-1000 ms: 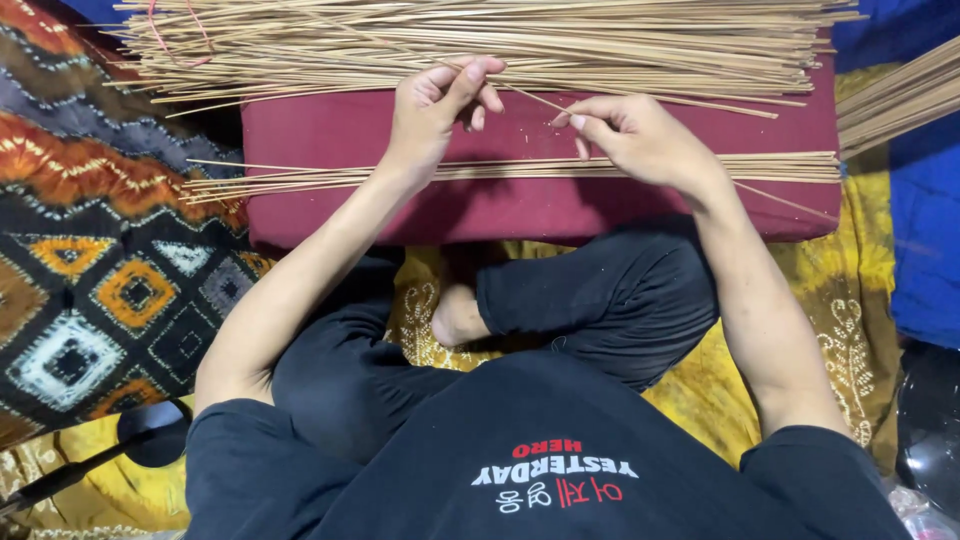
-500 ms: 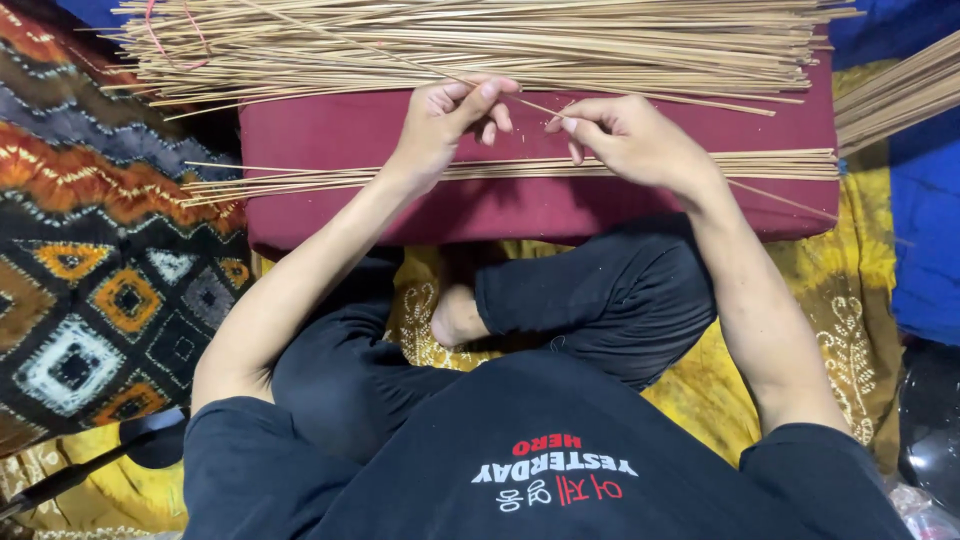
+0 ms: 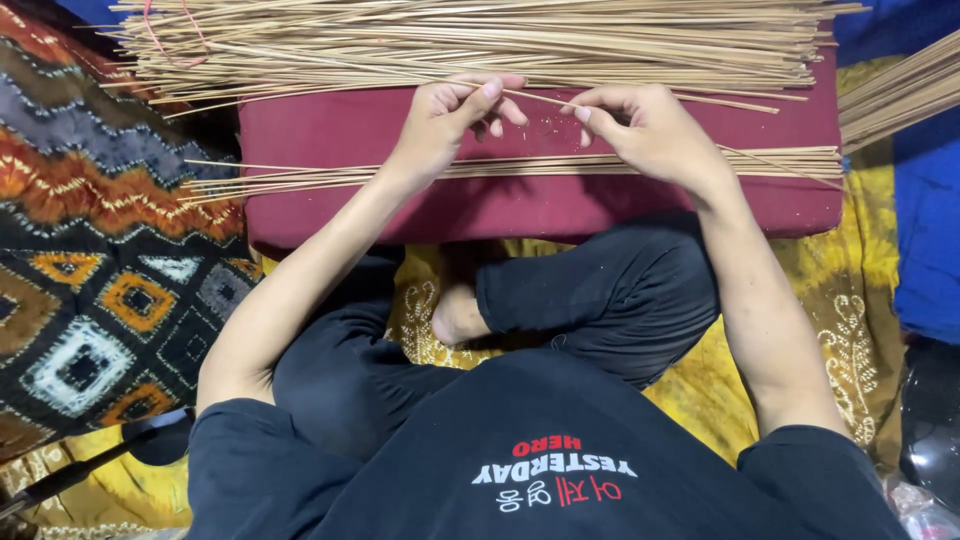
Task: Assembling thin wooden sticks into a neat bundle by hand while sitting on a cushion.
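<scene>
Left hand [image 3: 450, 120], right hand [image 3: 640, 130] — each grip pinching one thin stick [image 3: 540, 98]

I see my left hand [image 3: 445, 120] slide right off the heap of thin tan sticks [image 3: 480, 40], now pinching one thin tan stick [image 3: 545, 98] with my right hand [image 3: 650, 130]. The two hands sit closer together over the maroon cushion [image 3: 330, 130].

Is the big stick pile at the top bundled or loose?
Mostly loose: the pile fans out unevenly across the cushion; only a red band loops its left end.
</scene>
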